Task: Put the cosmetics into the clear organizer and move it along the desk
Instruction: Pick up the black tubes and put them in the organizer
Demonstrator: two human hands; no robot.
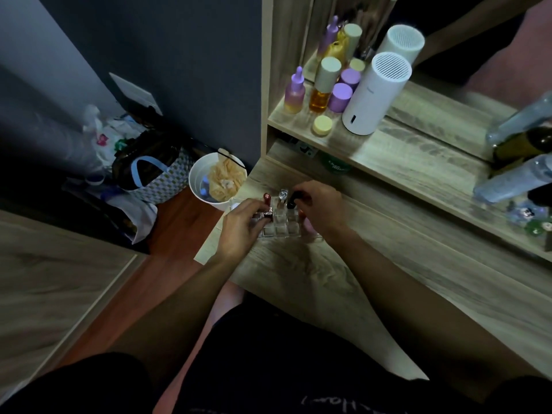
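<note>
The clear organizer [280, 227] stands near the left end of the wooden desk [343, 264]. A red lipstick [266, 198] and a clear-capped tube [282, 196] stand upright in its back row. My left hand [242, 225] grips a red and silver lipstick [268, 213] at the organizer's left side. My right hand [322, 204] holds a black tube [293, 199] over the back right compartment. A pink item [310, 227] lies half hidden under my right hand.
A shelf [403, 156] above the desk carries purple and amber bottles [321, 88], a white cylinder [373, 94] and clear bottles [513, 177] at the right. A white bin [203, 180] and bags [149, 171] sit on the floor left of the desk.
</note>
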